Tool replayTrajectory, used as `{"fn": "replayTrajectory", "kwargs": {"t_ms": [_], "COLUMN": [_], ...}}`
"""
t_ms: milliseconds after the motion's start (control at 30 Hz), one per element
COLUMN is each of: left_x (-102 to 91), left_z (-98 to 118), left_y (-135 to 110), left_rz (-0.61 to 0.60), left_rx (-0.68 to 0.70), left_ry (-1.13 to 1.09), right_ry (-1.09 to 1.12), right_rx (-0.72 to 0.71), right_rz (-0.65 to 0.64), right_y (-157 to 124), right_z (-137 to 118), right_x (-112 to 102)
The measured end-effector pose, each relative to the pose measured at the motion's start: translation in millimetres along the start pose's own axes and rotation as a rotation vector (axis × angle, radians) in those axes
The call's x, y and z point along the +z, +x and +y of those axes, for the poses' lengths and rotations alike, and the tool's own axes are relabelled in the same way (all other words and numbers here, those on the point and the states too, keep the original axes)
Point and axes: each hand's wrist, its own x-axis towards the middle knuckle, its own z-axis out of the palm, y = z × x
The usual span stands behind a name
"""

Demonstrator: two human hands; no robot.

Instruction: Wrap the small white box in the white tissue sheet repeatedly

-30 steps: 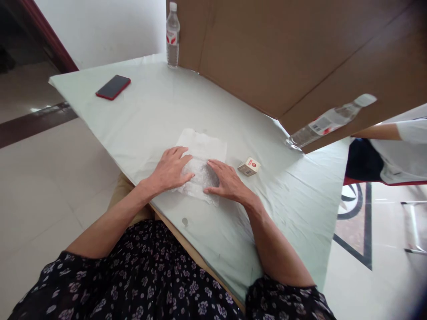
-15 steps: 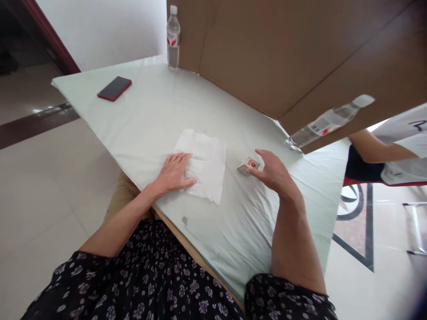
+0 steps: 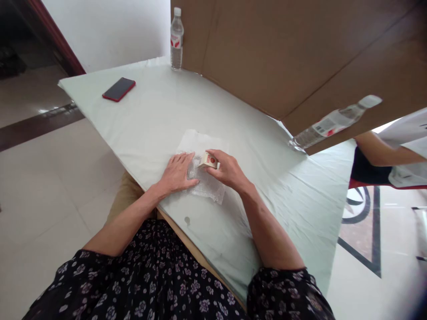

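A small cream box [image 3: 208,160] with 2 red marks on its paler face sits at an angle over the middle of 1 whitish, translucent bubble-wrap sheet [image 3: 207,189]; whether they touch is unclear. The sheet lies spread out, wrinkled and uneven along its near edge, on the pale green tablecloth [image 3: 150,115]

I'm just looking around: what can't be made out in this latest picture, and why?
All in the head view:
- Small box: its fine print is too small to read, and the right hand covers part of it.
- Thin white sheet: the left hand hides part of it.
- Cardboard panel: its top is cut off by the picture's upper edge.
- Other person: hidden partly by the panel, cut off at the right edge.
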Motion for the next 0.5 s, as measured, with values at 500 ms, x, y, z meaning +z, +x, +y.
{"fn": "replayTrajectory", "kwargs": {"t_ms": [500], "left_x": [-0.2], "left_z": [2], "left_y": [-1], "left_rz": [-0.016], "left_rx": [-0.015], "left_ry": [0.009], "right_ry": [0.056], "right_rx": [0.051], "right_rz": [-0.026], "right_y": [3], "right_z": [14], "right_x": [24]}}
